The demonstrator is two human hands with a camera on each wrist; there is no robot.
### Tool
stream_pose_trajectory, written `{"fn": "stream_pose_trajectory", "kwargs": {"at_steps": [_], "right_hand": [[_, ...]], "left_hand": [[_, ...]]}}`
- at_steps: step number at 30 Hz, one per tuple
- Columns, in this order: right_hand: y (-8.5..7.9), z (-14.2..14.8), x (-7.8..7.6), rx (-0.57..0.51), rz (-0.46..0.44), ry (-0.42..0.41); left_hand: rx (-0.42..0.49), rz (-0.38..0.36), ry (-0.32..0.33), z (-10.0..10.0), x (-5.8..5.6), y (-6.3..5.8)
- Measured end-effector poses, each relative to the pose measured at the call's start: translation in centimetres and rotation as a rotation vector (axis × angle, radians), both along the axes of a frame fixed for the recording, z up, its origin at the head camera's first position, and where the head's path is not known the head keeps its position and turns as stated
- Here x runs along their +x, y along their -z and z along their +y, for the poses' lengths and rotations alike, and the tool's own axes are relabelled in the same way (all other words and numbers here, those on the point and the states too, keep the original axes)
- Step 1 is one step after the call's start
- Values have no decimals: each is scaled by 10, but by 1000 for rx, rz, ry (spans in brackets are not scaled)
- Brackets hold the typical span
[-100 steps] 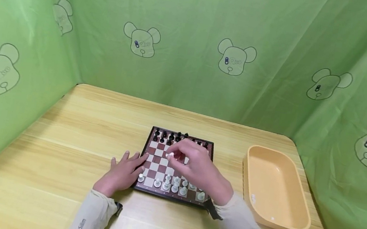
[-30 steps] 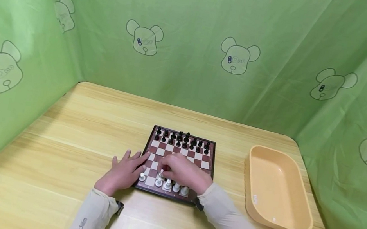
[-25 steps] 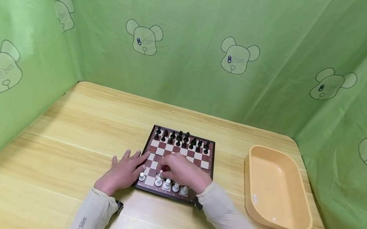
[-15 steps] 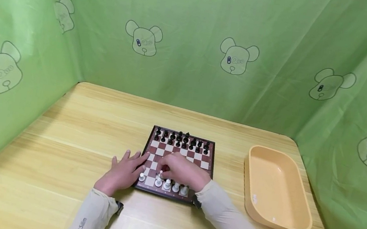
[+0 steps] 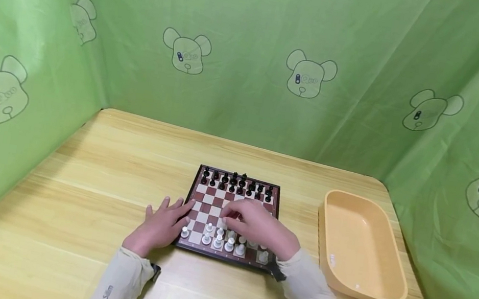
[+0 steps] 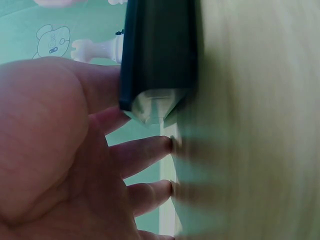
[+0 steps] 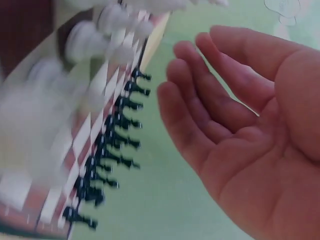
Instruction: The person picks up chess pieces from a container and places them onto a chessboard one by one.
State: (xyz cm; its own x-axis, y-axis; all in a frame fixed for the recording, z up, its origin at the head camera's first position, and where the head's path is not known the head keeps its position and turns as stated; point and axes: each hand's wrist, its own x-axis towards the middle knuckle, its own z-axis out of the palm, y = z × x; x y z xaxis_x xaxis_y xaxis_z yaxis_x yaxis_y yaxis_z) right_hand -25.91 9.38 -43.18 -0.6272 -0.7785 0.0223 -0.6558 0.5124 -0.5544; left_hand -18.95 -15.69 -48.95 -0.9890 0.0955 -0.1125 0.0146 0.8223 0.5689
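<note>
A small chessboard (image 5: pixel 207 210) lies on the table. My left hand (image 5: pixel 159 228) rests beside its left edge, fingers spread, with the thumb and index finger touching the board's dark rim (image 6: pixel 159 50). Over the right-middle squares is my right hand (image 5: pixel 258 224), fingers loosely bent; in the right wrist view nothing shows between its fingers (image 7: pixel 192 95). A white pawn (image 5: pixel 209 227) stands in front of a white back-row piece (image 5: pixel 206 238). A white rook (image 5: pixel 185 232) is at the near left corner. Several white pieces near the right hand are partly hidden by it.
Two rows of black chess pieces (image 5: pixel 233 181) line the board's far side. An orange tray (image 5: pixel 365 240) stands to the right with a few small white things inside. Green curtains (image 5: pixel 237 102) enclose the table (image 5: pixel 127 153) at the back and sides.
My right hand carried a small white piece over the board earlier, then pinched the pawn at the near left. Now it has let go and moved up and right; the pawn stands. Left hand unchanged.
</note>
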Motion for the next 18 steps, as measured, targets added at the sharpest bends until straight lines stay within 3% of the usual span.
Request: {"fn": "stream_pose_trajectory", "kwargs": {"at_steps": [9, 18], "right_hand": [[-3, 64, 12, -77, 79, 130], [-9, 139, 20, -94, 151, 343]], "left_hand": [[1, -2, 0, 1, -2, 2], [-6, -1, 2, 2, -2, 3]]}}
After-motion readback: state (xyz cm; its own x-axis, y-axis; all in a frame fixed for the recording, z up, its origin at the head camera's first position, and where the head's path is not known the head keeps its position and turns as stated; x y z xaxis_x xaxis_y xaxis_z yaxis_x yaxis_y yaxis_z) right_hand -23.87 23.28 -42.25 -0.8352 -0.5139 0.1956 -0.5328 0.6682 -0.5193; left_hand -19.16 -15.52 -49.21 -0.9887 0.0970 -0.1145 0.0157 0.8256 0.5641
